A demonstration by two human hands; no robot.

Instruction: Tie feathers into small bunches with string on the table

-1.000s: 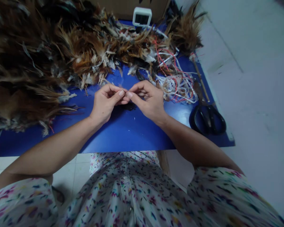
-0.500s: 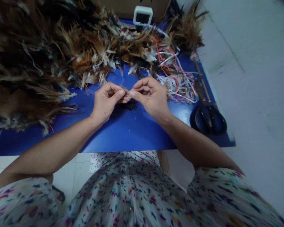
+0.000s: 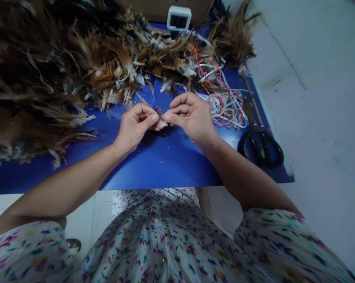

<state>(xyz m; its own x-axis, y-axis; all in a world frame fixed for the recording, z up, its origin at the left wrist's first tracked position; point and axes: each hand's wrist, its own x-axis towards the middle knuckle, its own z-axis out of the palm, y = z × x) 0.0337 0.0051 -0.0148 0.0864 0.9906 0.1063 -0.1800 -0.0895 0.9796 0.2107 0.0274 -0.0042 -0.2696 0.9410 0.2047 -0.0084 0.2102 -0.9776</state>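
Over the blue table (image 3: 171, 165), my left hand (image 3: 137, 124) pinches a small brown feather (image 3: 163, 123) between thumb and fingers. Its pale fluffy end shows between the two hands, and the rest is mostly hidden by my left fingers. My right hand (image 3: 192, 118) meets it from the other side, thumb and forefinger pressed together at the fluff, with the other fingers loosely curled. Just below the fingertips lies a small black tuft (image 3: 165, 133) on the table, partly covered.
Heaped brown and black feather bundles (image 3: 106, 59) line the back and left. A tangle of white and red strings (image 3: 224, 106) lies to the right, beside black-handled scissors (image 3: 260, 149) and a thin stick (image 3: 252, 100). A small white-framed device (image 3: 179, 18) stands at the back.
My right hand has shifted slightly right and up, away from the left fingertips. More of the feather's pale fluff shows between the hands. My left hand has barely moved.
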